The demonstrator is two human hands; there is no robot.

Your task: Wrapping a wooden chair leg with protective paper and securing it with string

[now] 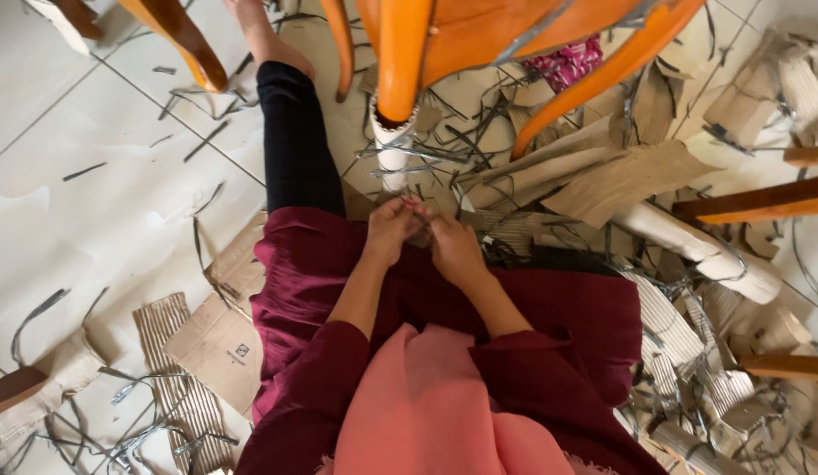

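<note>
Item, floor scene seen from above. We sit on a pale tiled floor (101, 176) with one leg in a black trouser leg (295, 145) stretched forward, a maroon garment (550, 317) across the lap and a pink cloth (427, 405) hanging below it.

Hands: our left hand (390, 230) and right hand (455, 251) meet just above the lap, fingertips together. Both are pinched closed on a small dark strip (419, 211) held between them; it is too small and too hidden by the fingers for us to tell its material or length.

Directly ahead of the hands: an orange wooden chair (479, 35), one leg (398, 62) standing in a white cardboard tube (393, 145) bound round with thin grey strips.

Right of the hands: flat brown cardboard sheets (629, 180), a pale rolled tube (708, 251) and corrugated pieces (682, 334), all tangled with loose grey strapping (479, 141). A pink patterned cloth (567, 62) shows under the chair seat.

Left of the lap: a flattened brown cardboard piece (217, 339) touching the maroon garment, and a corrugated strip (176, 387) beside it. Scattered grey offcuts (83, 171) lie well apart on the tiles.
</note>
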